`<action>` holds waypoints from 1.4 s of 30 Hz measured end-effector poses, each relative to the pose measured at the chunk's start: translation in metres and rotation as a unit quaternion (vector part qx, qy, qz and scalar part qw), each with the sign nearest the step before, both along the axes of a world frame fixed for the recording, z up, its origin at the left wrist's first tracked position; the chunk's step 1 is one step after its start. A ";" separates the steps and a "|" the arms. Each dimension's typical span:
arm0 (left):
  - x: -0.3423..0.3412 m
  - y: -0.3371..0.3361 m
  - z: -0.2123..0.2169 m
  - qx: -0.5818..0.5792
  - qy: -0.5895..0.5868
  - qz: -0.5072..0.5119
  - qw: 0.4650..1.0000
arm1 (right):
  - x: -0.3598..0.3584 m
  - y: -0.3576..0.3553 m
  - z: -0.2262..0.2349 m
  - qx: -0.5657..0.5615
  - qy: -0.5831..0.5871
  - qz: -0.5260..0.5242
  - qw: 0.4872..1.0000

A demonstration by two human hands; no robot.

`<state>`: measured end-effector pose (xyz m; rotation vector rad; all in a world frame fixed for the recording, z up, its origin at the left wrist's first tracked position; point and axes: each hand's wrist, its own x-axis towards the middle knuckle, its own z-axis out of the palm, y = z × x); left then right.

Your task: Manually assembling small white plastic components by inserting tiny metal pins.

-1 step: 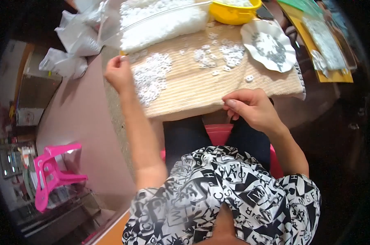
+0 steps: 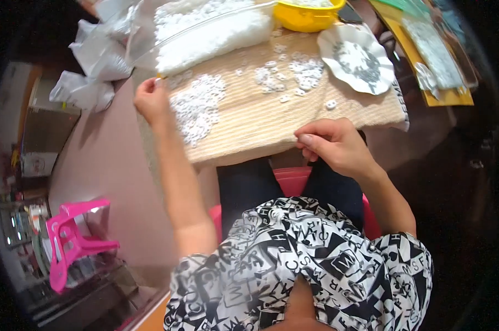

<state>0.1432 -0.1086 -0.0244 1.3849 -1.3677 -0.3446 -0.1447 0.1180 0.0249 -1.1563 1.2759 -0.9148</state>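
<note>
My left hand (image 2: 152, 102) is raised at the table's left edge, thumb and fingers pinched together beside a heap of small white bead-like pieces (image 2: 197, 107). My right hand (image 2: 337, 144) is also closed in a pinch, just over the front edge of the striped beige cloth (image 2: 244, 135). Whatever lies in either pinch is too small to make out. Two smaller clusters of the white pieces (image 2: 306, 71) lie mid-cloth, and one loose white piece (image 2: 330, 104) sits beyond my right hand. A scalloped white dish (image 2: 328, 52) holds white and grey bits.
A large clear bag of white pieces (image 2: 216, 41) lies at the back, beside a yellow bowl (image 2: 304, 17). White plastic bags (image 2: 84, 91) stand left of the table. On the floor at left is a pink stool (image 2: 76, 237). A yellow packet (image 2: 448, 98) lies far right.
The whole view has shifted slightly, so the table sits a little further left. My left forearm has swung a little outward to the left; both pinches stay closed.
</note>
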 end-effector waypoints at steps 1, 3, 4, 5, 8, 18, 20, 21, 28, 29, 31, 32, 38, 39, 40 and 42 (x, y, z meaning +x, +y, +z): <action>0.003 -0.014 -0.004 0.014 -0.035 -0.010 0.999 | -0.003 0.001 -0.002 -0.007 0.004 -0.006 1.000; 0.046 -0.050 -0.034 0.080 -0.066 -0.002 0.995 | 0.003 -0.003 -0.001 -0.038 0.011 0.007 0.999; 0.045 -0.056 -0.041 0.127 -0.105 -0.015 0.986 | 0.002 -0.003 0.001 -0.031 0.015 -0.008 0.999; 0.047 -0.062 -0.046 0.130 -0.105 -0.026 0.986 | 0.001 -0.003 0.004 -0.029 0.035 -0.004 0.999; 0.060 -0.071 -0.056 0.158 -0.174 -0.007 0.972 | -0.008 -0.007 0.003 -0.116 0.137 -0.012 0.984; -0.046 0.034 0.009 -0.100 -0.183 -0.138 0.968 | -0.142 -0.071 -0.013 -0.186 0.603 -0.109 0.768; -0.075 0.061 0.018 -0.076 -0.170 -0.254 0.949 | -0.147 -0.082 -0.023 -0.157 0.632 -0.062 0.757; -0.089 0.072 0.019 -0.046 -0.159 -0.284 0.944 | -0.148 -0.083 -0.024 -0.156 0.632 -0.061 0.757; -0.117 0.074 -0.006 -0.023 -0.226 -0.342 0.912 | -0.150 -0.088 -0.039 -0.208 0.638 -0.045 0.740; -0.118 0.072 -0.006 -0.030 -0.240 -0.330 0.913 | -0.151 -0.088 -0.039 -0.207 0.635 -0.049 0.743; -0.126 0.074 -0.005 -0.020 -0.223 -0.343 0.912 | -0.151 -0.086 -0.038 -0.210 0.625 -0.053 0.750; -0.131 0.076 -0.004 -0.009 -0.204 -0.358 0.911 | -0.151 -0.085 -0.037 -0.211 0.616 -0.057 0.757; -0.137 0.075 -0.007 -0.030 -0.250 -0.355 0.900 | -0.150 -0.086 -0.031 -0.235 0.612 -0.024 0.755; -0.137 0.076 -0.007 -0.016 -0.254 -0.350 0.901 | -0.150 -0.085 -0.030 -0.233 0.608 -0.030 0.758; -0.137 0.079 -0.008 -0.019 -0.256 -0.350 0.901 | -0.151 -0.084 -0.030 -0.231 0.604 -0.035 0.762; -0.138 0.088 -0.004 0.011 -0.229 -0.346 0.910 | -0.156 -0.082 -0.029 -0.221 0.592 -0.042 0.774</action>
